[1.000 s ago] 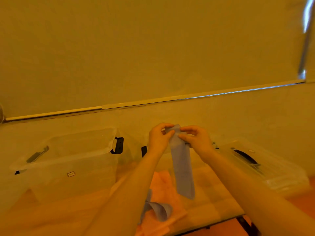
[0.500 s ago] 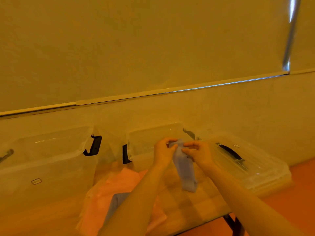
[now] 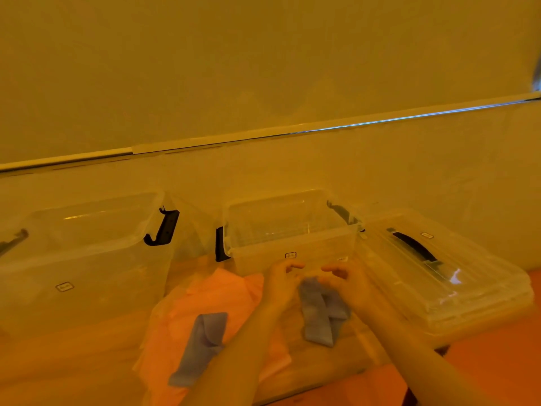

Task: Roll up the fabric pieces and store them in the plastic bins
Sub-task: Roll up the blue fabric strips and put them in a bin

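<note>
A blue fabric strip (image 3: 319, 315) lies crumpled and folded over itself on the wooden table (image 3: 322, 367), in front of the middle clear plastic bin (image 3: 292, 253). My left hand (image 3: 279, 285) and my right hand (image 3: 347, 285) hover at its far end with fingers loosely curled; the fingertips hold nothing, and the cloth's top edge sits between the two palms. A second blue strip (image 3: 202, 347) lies on an orange-pink fabric (image 3: 210, 306) to the left. Another clear bin (image 3: 82, 259) stands at the left.
A clear lid with a black handle (image 3: 439, 273) lies flat at the right, close to my right hand. Black latches hang on the bin sides (image 3: 164, 230). A wall rises right behind the bins. The table's front edge runs near my forearms.
The blue strip hung from both hands' pinch a second ago. It has come down onto the table and now lies bunched, and the fingers have let go of its top.
</note>
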Action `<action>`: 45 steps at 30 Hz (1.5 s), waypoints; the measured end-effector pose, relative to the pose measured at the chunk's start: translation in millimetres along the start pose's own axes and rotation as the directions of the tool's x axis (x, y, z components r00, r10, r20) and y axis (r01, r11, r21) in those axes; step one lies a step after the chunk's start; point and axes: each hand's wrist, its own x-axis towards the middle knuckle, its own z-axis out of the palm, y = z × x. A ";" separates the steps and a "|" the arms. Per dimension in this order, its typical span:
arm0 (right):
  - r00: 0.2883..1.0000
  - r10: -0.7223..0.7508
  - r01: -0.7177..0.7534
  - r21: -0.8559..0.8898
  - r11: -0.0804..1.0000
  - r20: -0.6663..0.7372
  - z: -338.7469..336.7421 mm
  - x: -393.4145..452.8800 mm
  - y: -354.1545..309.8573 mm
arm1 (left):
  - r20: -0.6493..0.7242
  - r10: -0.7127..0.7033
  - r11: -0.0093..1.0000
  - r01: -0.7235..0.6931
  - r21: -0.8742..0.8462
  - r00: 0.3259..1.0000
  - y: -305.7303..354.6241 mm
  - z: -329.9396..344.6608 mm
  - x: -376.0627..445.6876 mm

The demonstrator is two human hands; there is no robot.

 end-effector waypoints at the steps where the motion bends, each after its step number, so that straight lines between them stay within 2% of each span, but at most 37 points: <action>1: 1.000 0.004 -0.004 -0.018 1.000 0.006 -1.6 -1.3 -0.1 | 0.000 -0.004 1.000 0.004 0.010 1.000 -1.2 -4.5 -0.9; 6: 0.998 0.060 -0.061 0.098 0.993 0.018 6.3 -10.5 -13.5 | -0.044 0.019 1.000 -0.020 -0.019 0.999 1.9 -40.8 -9.4; 10: 0.998 0.023 -0.038 0.246 0.969 0.061 28.6 -27.4 -38.6 | -0.143 0.082 0.994 -0.091 -0.056 0.986 4.1 -84.4 -29.5; 14: 0.988 0.030 -0.081 0.340 0.937 0.152 62.1 -49.9 -65.1 | -0.240 0.105 0.994 -0.102 0.027 0.965 -17.6 -134.0 -58.4; 17: 0.961 -0.048 -0.021 0.246 0.969 0.271 89.0 -68.3 -77.2 | -0.288 0.028 1.000 -0.023 0.018 0.957 -44.4 -165.2 -81.5; 20: 0.915 -0.101 0.085 0.057 0.995 0.392 119.9 -88.0 -87.7 | -0.338 -0.020 1.000 0.023 0.004 0.941 -71.5 -191.1 -101.8; 23: 0.895 -0.115 0.177 -0.107 0.978 0.432 130.9 -93.4 -85.7 | -0.334 -0.025 0.999 0.036 0.028 0.942 -76.3 -189.0 -109.6; 27: 0.872 -0.119 0.251 -0.225 0.941 0.475 139.6 -100.4 -83.7 | -0.318 -0.064 0.998 0.067 -0.001 0.946 -79.5 -183.3 -117.2; 31: 0.876 -0.119 0.242 -0.212 0.947 0.468 142.5 -103.8 -83.1 | -0.298 -0.080 0.997 0.075 -0.026 0.951 -80.3 -177.9 -122.4; 35: 0.919 -0.120 0.194 -0.165 0.967 0.375 142.1 -100.1 -85.9 | -0.269 -0.072 0.997 0.065 -0.036 0.960 -76.3 -175.7 -123.2; 40: 0.948 -0.113 0.110 0.027 0.994 0.296 137.6 -97.8 -96.5 | -0.255 -0.040 0.998 0.028 -0.052 0.966 -68.8 -174.8 -122.7; 45: 0.963 -0.093 0.019 0.279 0.960 0.253 133.1 -94.5 -110.7 | -0.198 -0.035 0.989 0.006 -0.147 0.979 -53.9 -174.7 -123.9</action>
